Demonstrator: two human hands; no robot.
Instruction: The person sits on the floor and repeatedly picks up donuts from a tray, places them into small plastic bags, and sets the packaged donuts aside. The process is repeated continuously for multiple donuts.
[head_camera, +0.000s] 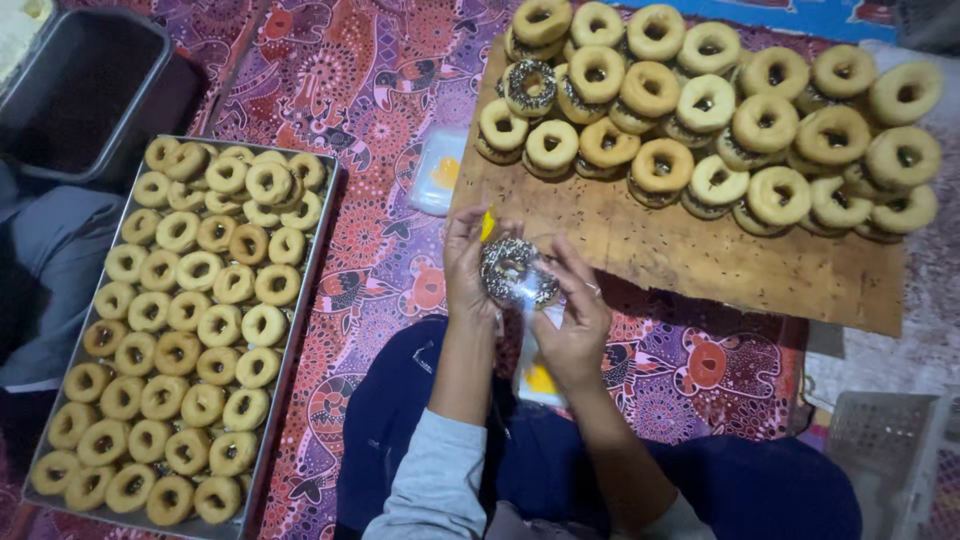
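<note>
My left hand and my right hand together hold a chocolate-sprinkled donut inside a clear plastic bag, just above my lap. The left fingers pinch the bag's left edge, the right fingers grip its right side. A wooden board lies just beyond my hands, with several plain donuts heaped on its far part and one sprinkled donut among them.
A metal tray on the left is packed with several plain donuts. A stack of clear bags lies on the patterned cloth. A dark bin stands at the top left, a white basket at the bottom right.
</note>
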